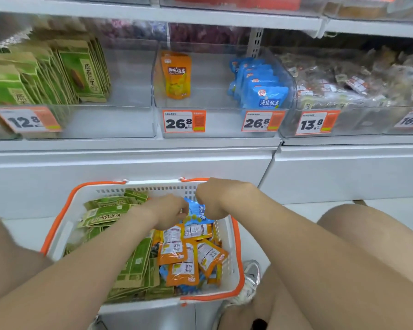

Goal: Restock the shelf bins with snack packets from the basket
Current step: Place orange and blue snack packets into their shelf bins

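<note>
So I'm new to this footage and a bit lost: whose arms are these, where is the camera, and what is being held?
There is no machine here. A person wears a camera on the head, looking down at their own arms. Both hands reach into a white basket with orange handles, full of green, orange and blue snack packets. The left hand and right hand together pinch one blue packet. Above is a shelf of clear bins: the middle bin holds a single orange packet and a row of blue packets, with price tags in front.
</note>
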Motion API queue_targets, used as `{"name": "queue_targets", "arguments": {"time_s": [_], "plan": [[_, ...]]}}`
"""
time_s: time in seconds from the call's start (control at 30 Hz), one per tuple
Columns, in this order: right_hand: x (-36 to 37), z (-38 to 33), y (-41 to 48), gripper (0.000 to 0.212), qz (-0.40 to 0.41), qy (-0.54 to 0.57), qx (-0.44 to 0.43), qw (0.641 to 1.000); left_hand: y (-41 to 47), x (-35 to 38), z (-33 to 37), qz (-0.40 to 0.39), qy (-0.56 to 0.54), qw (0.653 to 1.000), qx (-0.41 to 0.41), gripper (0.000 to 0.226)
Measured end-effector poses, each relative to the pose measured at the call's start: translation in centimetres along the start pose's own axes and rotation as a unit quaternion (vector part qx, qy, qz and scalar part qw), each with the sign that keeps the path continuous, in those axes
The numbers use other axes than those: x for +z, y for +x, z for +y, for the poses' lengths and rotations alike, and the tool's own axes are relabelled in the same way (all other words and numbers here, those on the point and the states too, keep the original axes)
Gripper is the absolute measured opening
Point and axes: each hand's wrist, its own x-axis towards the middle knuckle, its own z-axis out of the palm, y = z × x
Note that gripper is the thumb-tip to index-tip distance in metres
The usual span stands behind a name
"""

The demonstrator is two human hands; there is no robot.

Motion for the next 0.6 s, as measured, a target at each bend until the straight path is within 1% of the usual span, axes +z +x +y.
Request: {"name": "queue_targets", "arguments": {"time_s": [0.07, 0.1, 0.17, 0.2, 0.23, 0.3, 0.33, 0.37, 0.43, 0.53, 0.57, 0.6], "plan": [[0.7, -0.4, 0.8, 0.030, -0.011, 0.003, -0.021, 1.000, 0.4, 1.6, -0.1, -0.048, 0.019, 0.999, -0.006, 0.023], [0.8, -0.6, 1.0, 0.038, -0.017, 0.002, -0.028, 0.999, 0.5, 2.3, -0.1, -0.068, 0.027, 0.997, -0.010, 0.021], [1.0, -0.7, 1.5, 0.042, -0.020, 0.002, -0.040, 0.999, 0.6, 3.4, 0.2, -0.107, 0.044, 0.993, -0.014, 0.022], [1.0, -0.7, 1.8, 0.042, -0.022, 0.005, -0.041, 0.999, 0.6, 3.9, 0.3, -0.119, 0.052, 0.991, -0.014, 0.029], [1.0, -0.6, 2.1, 0.041, -0.020, 0.006, -0.042, 0.999, 0.7, 4.5, 0.4, -0.126, 0.060, 0.990, -0.012, 0.044], [0.9, -0.5, 2.5, 0.039, -0.014, 0.004, -0.045, 0.999, 1.0, 5.6, 0.4, -0.142, 0.086, 0.986, -0.006, 0.082], [0.7, -0.4, 2.7, 0.039, -0.012, 0.009, -0.045, 0.999, 1.0, 6.1, 0.5, -0.151, 0.104, 0.983, -0.005, 0.098], [0.5, -0.3, 2.7, 0.039, -0.007, 0.014, -0.046, 0.999, 1.1, 6.7, 0.5, -0.161, 0.122, 0.979, -0.004, 0.109], [0.3, -0.2, 2.7, 0.038, 0.001, 0.023, -0.046, 0.999, 1.2, 7.8, 0.8, -0.175, 0.152, 0.973, -0.006, 0.121], [0.3, -0.1, 2.8, 0.038, 0.011, 0.027, -0.049, 0.998, 1.4, 8.6, 1.2, -0.155, 0.202, 0.967, 0.018, 0.125], [0.3, 0.0, 2.8, 0.038, 0.014, 0.028, -0.049, 0.998, 1.4, 8.7, 1.3, -0.144, 0.205, 0.968, 0.029, 0.120], [0.3, 0.1, 2.9, 0.038, 0.017, 0.028, -0.048, 0.998, 1.5, 8.6, 1.3, -0.132, 0.190, 0.972, 0.040, 0.110]]}}
